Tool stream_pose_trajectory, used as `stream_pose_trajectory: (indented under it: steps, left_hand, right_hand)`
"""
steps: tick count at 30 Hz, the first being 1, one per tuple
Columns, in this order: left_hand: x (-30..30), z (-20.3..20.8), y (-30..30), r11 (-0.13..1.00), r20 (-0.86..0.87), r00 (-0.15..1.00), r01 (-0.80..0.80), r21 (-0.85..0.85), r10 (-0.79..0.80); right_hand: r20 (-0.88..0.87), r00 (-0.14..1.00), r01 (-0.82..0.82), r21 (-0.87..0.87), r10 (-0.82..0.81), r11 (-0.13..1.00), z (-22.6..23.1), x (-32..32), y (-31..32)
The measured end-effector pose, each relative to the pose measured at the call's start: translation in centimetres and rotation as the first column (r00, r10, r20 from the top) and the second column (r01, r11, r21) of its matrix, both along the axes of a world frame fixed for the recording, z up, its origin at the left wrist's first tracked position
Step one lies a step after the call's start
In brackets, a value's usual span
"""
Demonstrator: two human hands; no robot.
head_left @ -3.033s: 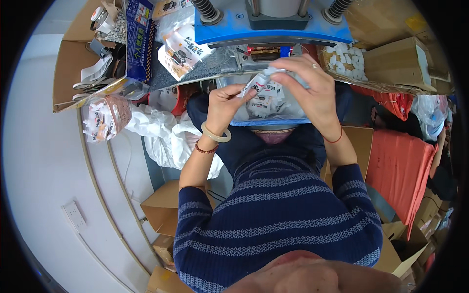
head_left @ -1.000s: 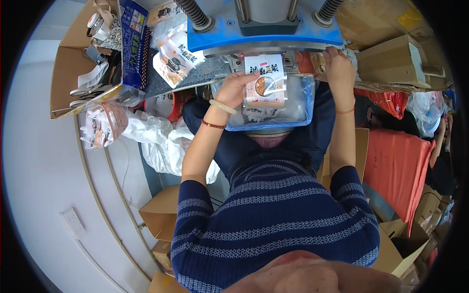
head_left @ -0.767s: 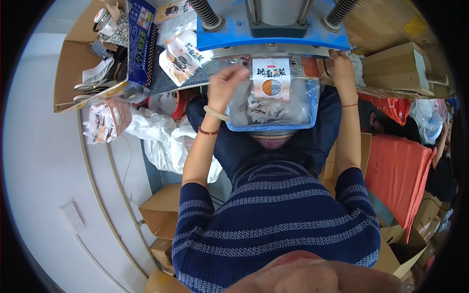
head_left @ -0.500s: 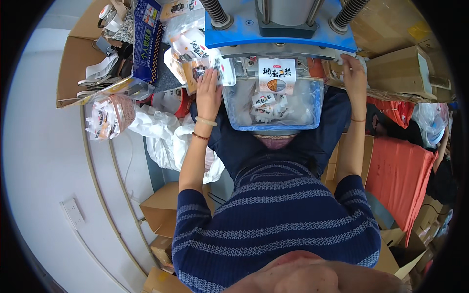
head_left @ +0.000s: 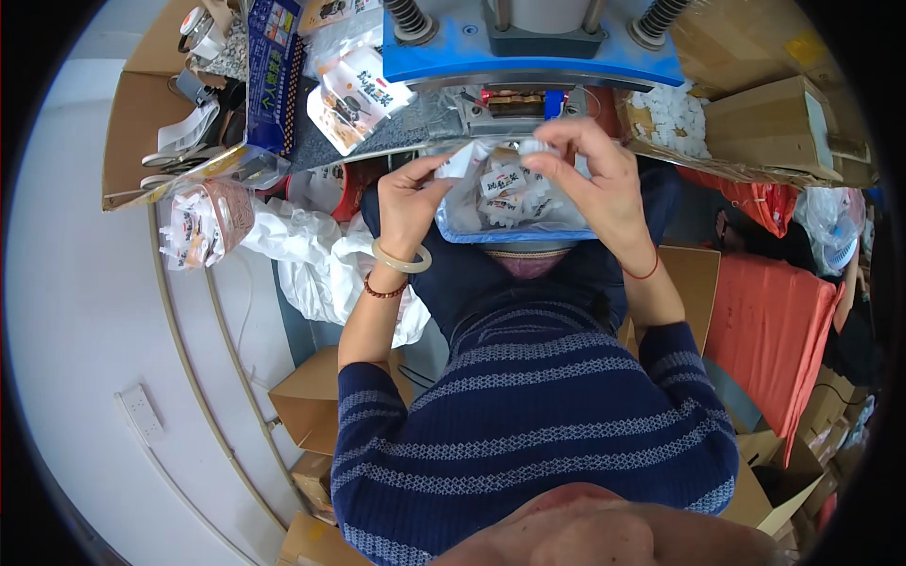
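Note:
Above a blue-lined bin point(head_left: 519, 237), my left hand point(head_left: 411, 200) pinches the edge of a white pouch point(head_left: 466, 160), seen nearly edge-on. My right hand point(head_left: 606, 181) pinches a small white plastic piece point(head_left: 535, 147), like a spout or cap, close to the pouch's right end. Whether the two touch cannot be made out. Printed white spouted pouches point(head_left: 508, 193) lie heaped inside the bin, between my thighs. Behind the bin stands a blue press point(head_left: 533, 68), with a metal fixture point(head_left: 514, 121) beneath its plate.
More flat pouches point(head_left: 359, 99) lie on the grey bench left of the press. Small white pieces point(head_left: 672, 121) fill a spot to the right, beside a cardboard box point(head_left: 769, 127). A pink basket of pouches point(head_left: 203, 226) hangs at the bench's left, above white plastic bags point(head_left: 321, 274).
My left hand has moved from the pouch stack to above the bin, carrying a pouch. My right hand came left from the white pieces. The pouch in front of the press fixture is gone from there.

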State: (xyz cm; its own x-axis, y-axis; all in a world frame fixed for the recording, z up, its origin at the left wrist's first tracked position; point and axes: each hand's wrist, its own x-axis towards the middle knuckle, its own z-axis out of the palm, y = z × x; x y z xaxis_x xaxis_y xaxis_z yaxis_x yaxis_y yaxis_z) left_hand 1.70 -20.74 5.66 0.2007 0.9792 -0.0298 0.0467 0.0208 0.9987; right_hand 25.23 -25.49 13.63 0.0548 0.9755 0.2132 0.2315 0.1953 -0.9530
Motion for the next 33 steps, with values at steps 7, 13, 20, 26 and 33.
stream_pose_trajectory:
  steps: [7, 13, 20, 26, 33]
  left_hand:
    - [2.2, 2.1, -0.4, 0.971, -0.037, 0.975, 0.214, -0.107, -0.219]
    - [3.6, -2.6, 1.6, 0.672, 0.454, 0.820, 0.557, -0.488, -0.349]
    - [6.4, -3.1, 5.3, 0.650, 0.584, 0.811, 0.464, -0.602, -0.038]
    - [4.4, -4.4, 5.3, 0.890, 0.207, 0.951, 0.291, -0.351, -0.230]
    - [-4.4, -9.6, 7.4, 0.734, -0.768, 0.531, 0.348, 0.583, 0.358]
  right_hand:
    - [0.464, 0.886, -0.172, 0.339, -0.005, 0.925, -0.2, 1.8, 2.0]
    - [0.502, 0.859, -0.064, -0.079, 0.095, 0.995, -3.2, 3.6, 3.1]
    - [0.876, 0.408, 0.454, 0.050, -0.257, 0.890, -4.7, 9.5, 4.2]
    - [0.861, 0.391, 0.236, 0.249, -0.327, 0.939, -11.1, 15.1, 6.0]
    - [0.821, 0.487, 0.338, 0.139, -0.299, 0.931, -10.9, 15.5, 4.8]
